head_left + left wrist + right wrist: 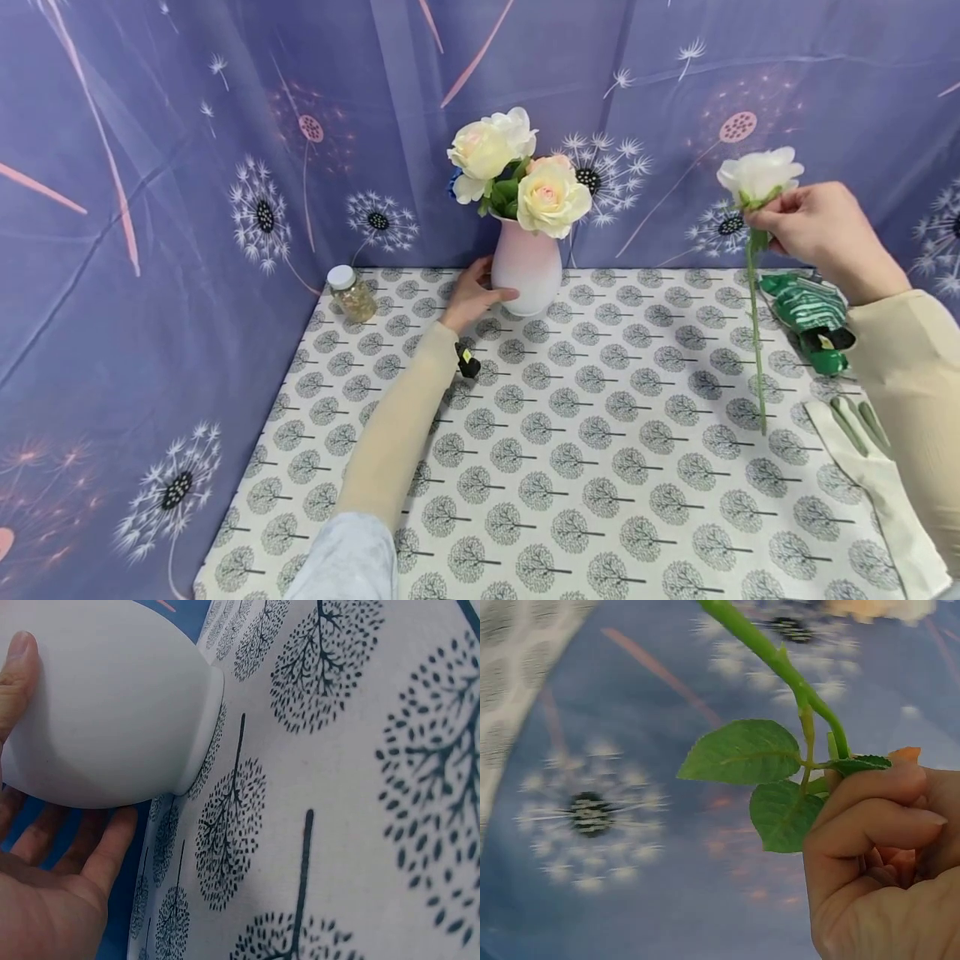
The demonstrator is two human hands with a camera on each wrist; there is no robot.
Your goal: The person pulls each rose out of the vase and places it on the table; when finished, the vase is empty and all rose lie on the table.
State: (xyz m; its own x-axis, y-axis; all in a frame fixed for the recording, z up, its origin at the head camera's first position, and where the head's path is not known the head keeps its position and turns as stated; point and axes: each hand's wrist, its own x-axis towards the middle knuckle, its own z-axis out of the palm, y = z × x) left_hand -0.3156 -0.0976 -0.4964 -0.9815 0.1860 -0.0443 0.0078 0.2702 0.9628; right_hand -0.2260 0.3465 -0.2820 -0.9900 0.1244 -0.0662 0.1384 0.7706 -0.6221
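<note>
We see flowers (525, 190) already in the vase (528, 271) at upper centre, held in the grip of the left hand (472, 295), leaving one rose (759, 177) outside, pinched in the right hand (828, 233) at upper right.

The head view is bright, with soft shadows on the tablecloth (592, 437) right of centre. The left wrist view is dimmer; in the right wrist view, the curtain (667, 900) blurs behind sharper leaves (739, 752).
</note>
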